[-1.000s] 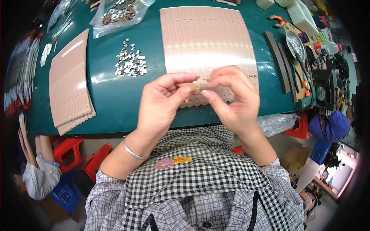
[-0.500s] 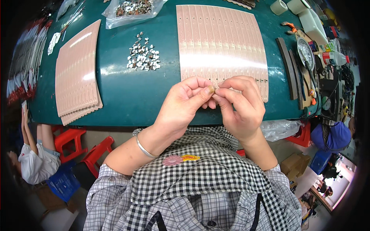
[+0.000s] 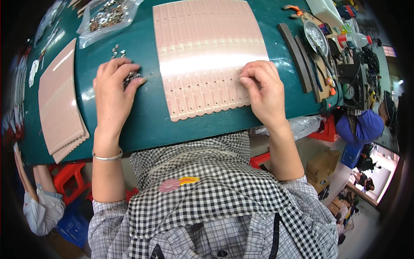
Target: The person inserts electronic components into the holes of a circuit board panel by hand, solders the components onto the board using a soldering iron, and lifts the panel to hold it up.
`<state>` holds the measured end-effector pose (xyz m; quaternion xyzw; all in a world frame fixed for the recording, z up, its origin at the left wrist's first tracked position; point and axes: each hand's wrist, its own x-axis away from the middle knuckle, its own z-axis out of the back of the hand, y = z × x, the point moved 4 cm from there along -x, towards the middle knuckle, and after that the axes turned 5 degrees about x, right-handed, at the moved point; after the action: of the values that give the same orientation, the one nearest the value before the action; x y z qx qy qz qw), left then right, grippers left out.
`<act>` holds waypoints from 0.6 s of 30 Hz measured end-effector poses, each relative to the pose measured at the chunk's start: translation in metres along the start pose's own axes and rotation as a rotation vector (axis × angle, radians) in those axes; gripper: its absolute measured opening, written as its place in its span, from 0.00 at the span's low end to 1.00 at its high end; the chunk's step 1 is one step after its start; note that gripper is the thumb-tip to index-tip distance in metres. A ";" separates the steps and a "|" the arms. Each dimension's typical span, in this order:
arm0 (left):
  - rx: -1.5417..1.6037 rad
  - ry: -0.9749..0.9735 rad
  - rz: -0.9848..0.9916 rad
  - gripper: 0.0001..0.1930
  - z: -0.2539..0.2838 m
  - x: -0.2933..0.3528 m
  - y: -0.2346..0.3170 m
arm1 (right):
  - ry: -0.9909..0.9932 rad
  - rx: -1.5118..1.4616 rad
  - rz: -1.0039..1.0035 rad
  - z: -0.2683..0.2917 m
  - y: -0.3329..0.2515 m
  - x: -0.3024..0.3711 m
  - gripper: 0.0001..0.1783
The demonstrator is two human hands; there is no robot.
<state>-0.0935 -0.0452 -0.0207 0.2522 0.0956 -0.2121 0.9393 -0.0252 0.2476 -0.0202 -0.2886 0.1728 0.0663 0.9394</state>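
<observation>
My left hand [image 3: 114, 86] reaches over the pile of small silvery metal pieces [image 3: 132, 77], thumb and fingertips apart with several pieces showing between them. Part of the pile is hidden under its fingers. On the right, my right hand [image 3: 264, 88] is over the right edge of a broad pinkish panel of side-by-side strips [image 3: 202, 28]. Its thumb and index finger are pressed together in a pinch; whatever is between them is too small to make out. A row of dark holes and a scalloped edge run along the panel's near end.
A stack of similar pinkish strip panels [image 3: 60, 101] lies at left. Behind stands a clear bag of small metal parts [image 3: 105, 21]. Dark bars [image 3: 295, 58], a round metal dish [image 3: 316, 38] and a bottle [image 3: 353, 40] are at right. Another person [image 3: 41, 211] sits far left.
My hands, earlier together over the panel's near edge, have separated. The left has moved to the metal pieces; the right remains by the panel. The whole view has shifted and turned.
</observation>
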 end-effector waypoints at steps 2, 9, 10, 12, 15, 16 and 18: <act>0.024 0.000 0.016 0.11 -0.003 0.003 0.003 | 0.012 0.041 0.012 0.000 0.002 0.000 0.06; 0.019 0.014 0.028 0.08 -0.007 0.004 0.004 | 0.024 0.102 0.090 -0.009 0.005 -0.002 0.07; 0.022 -0.010 0.043 0.08 -0.007 0.004 0.004 | 0.023 0.113 0.092 -0.008 0.004 -0.002 0.08; 0.021 -0.010 0.043 0.08 -0.006 0.004 0.004 | 0.017 0.120 0.103 -0.008 0.004 -0.003 0.08; 0.020 0.003 0.025 0.08 -0.008 0.004 0.004 | 0.009 0.154 0.131 -0.007 -0.002 -0.007 0.08; 0.019 0.018 0.006 0.08 -0.008 0.004 0.005 | 0.009 0.180 0.150 -0.007 -0.005 -0.007 0.07; -0.004 0.018 0.006 0.08 -0.009 0.003 0.007 | 0.012 0.175 0.141 -0.013 -0.001 -0.006 0.08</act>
<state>-0.0880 -0.0361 -0.0264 0.2524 0.1037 -0.2068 0.9396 -0.0345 0.2393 -0.0278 -0.1933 0.2033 0.1150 0.9529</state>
